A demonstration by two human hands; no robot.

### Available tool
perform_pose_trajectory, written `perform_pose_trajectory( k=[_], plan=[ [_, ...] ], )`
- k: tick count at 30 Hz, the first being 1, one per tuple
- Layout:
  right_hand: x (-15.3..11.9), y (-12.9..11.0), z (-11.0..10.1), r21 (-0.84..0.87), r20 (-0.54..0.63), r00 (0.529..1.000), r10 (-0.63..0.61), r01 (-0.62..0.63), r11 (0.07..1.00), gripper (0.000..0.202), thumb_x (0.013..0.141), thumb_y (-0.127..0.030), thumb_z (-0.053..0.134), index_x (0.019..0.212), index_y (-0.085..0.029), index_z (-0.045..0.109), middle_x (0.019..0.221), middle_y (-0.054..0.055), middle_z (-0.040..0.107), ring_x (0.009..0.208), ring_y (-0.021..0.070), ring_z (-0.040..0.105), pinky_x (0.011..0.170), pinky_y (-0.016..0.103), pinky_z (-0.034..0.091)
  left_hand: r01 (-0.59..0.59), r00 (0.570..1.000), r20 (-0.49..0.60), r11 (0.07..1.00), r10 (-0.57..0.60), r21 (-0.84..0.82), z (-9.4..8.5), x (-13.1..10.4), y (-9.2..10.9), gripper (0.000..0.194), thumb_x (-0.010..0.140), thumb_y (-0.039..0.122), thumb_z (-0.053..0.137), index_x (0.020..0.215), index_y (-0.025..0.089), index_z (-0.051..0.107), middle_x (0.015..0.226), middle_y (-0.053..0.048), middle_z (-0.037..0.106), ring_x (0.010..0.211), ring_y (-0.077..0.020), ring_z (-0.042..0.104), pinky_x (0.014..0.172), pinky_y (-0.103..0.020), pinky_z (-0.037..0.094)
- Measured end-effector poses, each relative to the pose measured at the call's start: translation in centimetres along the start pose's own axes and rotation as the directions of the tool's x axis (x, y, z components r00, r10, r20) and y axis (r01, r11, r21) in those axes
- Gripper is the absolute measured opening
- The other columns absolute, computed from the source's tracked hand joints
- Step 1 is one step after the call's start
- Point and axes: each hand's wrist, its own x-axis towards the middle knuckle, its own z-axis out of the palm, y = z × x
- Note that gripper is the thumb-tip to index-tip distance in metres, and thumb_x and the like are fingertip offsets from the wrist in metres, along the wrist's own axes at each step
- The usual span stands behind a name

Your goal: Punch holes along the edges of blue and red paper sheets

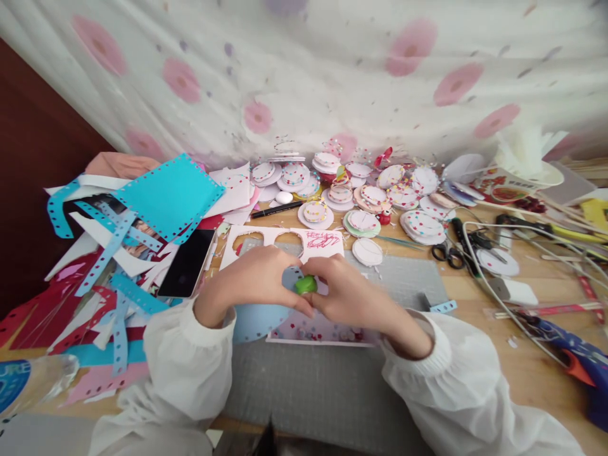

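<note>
Green piece (306, 285): small and glossy, up between both hands, above the near edge of the white card; the fingers hide part of it, so I would not swear to what it is.
Right hand (344, 290): fingers bent in against the green piece, grasping it at the tips.
Left hand (259, 277): arched over from the other side, its thumb reaching the right hand's fingertips; I cannot tell whether it grips the piece too.
Fingertip work: judging by this pose, the step in hand is close handling of the small piece, with nothing being cut or written.
Finger control: a next move from here would call for a light, steady pinch and a clear view past the knuckles.
White card (327, 239): round cut-outs and red scribble, lying just beyond the hands.
Light-blue sheet (259, 322): dotted along its edge, below the left hand.
Starry panel (319, 333): pale pink-purple, beneath the right hand, beside the blue sheet.
Cutting mat (323, 389): grey, spread under the work.
Layered discs (316, 214): many white stacks with coloured dots, crowded beyond the card.
Black pen (277, 209): lying near the discs.
Scissors (447, 255): off to the right, well apart from both hands.
</note>
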Motion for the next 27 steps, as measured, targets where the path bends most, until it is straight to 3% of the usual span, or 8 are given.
perform_pose_trajectory(
  k=[2,6,10,14,17,21,24,27],
  plan=[
    [-0.7,0.0,-1.1,-0.025,0.092,0.996,0.013,-0.011,1.000,0.007,0.075,-0.017,0.063,0.081,-0.015,0.065,0.073,0.003,0.065,0.069,0.0164,0.055,0.067,0.028,0.036,-0.040,0.998,0.044,0.995,0.045,-0.090,0.2,0.0,0.0,0.056,0.063,0.062,0.071,0.099,0.020,0.068,0.094,-0.004,0.071,0.084,-0.0235,0.064,0.071,-0.029,0.044],
    [-2.4,0.1,-3.1,-0.110,0.230,0.973,0.009,0.017,0.994,0.022,0.081,-0.023,0.064,0.102,-0.018,0.064,0.093,0.006,0.069,0.090,0.0226,0.059,0.081,0.034,0.037,-0.129,0.979,0.135,0.978,0.151,-0.165,0.2,-0.2,-0.3,0.040,0.075,0.033,0.070,0.114,0.023,0.064,0.110,-0.003,0.069,0.097,-0.0212,0.063,0.082,-0.027,0.044],
    [-3.5,0.1,-4.4,-0.243,0.311,0.948,0.076,0.002,0.970,0.012,0.084,-0.022,0.061,0.094,-0.015,0.063,0.089,0.008,0.068,0.087,0.0230,0.060,0.079,0.035,0.040,-0.153,0.972,0.152,0.972,0.181,-0.180,-0.3,-0.7,-0.5,0.023,0.081,0.028,0.064,0.102,0.018,0.070,0.098,-0.003,0.072,0.088,-0.0191,0.065,0.076,-0.024,0.044],
    [-3.8,-0.1,-4.7,-0.297,0.399,0.909,0.121,0.004,0.955,0.011,0.087,-0.021,0.057,0.095,-0.016,0.062,0.090,0.009,0.068,0.087,0.0252,0.062,0.072,0.034,0.042,-0.168,0.980,0.066,0.959,0.187,-0.226,-1.1,-1.3,0.1,0.020,0.086,0.029,0.058,0.094,0.016,0.071,0.089,-0.003,0.073,0.079,-0.0160,0.065,0.071,-0.022,0.043],
    [-4.1,-0.2,-4.6,-0.274,0.383,0.915,0.127,-0.019,0.962,0.017,0.089,-0.020,0.053,0.104,-0.016,0.059,0.098,0.010,0.067,0.090,0.0243,0.062,0.073,0.034,0.044,-0.141,0.989,0.001,0.943,0.148,-0.300,-1.6,-1.9,1.0,0.018,0.085,0.028,0.059,0.091,0.016,0.071,0.087,0.000,0.073,0.076,-0.0140,0.064,0.071,-0.021,0.044],
    [-4.6,0.4,-4.5,-0.217,0.344,0.931,0.123,-0.049,0.975,0.020,0.091,-0.018,0.046,0.109,-0.016,0.055,0.103,0.010,0.063,0.091,0.0226,0.061,0.075,0.034,0.046,-0.045,0.997,-0.076,0.924,0.017,-0.380,-2.1,-2.8,1.8,0.017,0.082,0.030,0.062,0.093,0.020,0.071,0.090,0.002,0.073,0.082,-0.0153,0.064,0.074,-0.022,0.046],
    [-4.6,0.8,-4.4,-0.225,0.338,0.934,0.115,-0.038,0.974,0.024,0.085,-0.010,0.047,0.107,-0.017,0.055,0.107,0.011,0.062,0.095,0.0226,0.060,0.079,0.034,0.045,0.030,0.979,-0.173,0.911,-0.110,-0.411,-2.5,-3.7,2.4,0.017,0.080,0.033,0.065,0.091,0.022,0.072,0.093,0.002,0.072,0.086,-0.0163,0.064,0.077,-0.023,0.047],
    [-4.4,0.8,-4.5,-0.235,0.366,0.919,0.146,-0.061,0.970,0.020,0.083,-0.013,0.052,0.102,-0.017,0.056,0.101,0.009,0.064,0.090,0.0208,0.061,0.074,0.030,0.045,-0.032,0.974,-0.210,0.871,-0.082,-0.490,-2.9,-4.9,3.3,0.012,0.079,0.030,0.067,0.086,0.022,0.072,0.086,0.003,0.072,0.078,-0.0140,0.064,0.074,-0.021,0.048]
  ],
)
